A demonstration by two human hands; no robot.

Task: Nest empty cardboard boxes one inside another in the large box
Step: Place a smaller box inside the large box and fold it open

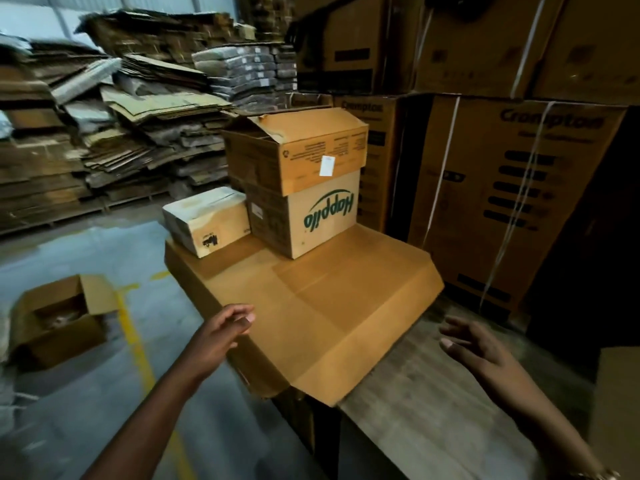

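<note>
Low in the frame, my left hand and right hand hover open; the big box looks light but floppy, so I'd grip opposite edges.

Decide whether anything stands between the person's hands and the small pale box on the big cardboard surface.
Nothing visible does. Only bare cardboard surface lies between the left hand, the right hand and the small pale box. The Happilo box stands beside it, to its right, not in front.
</note>
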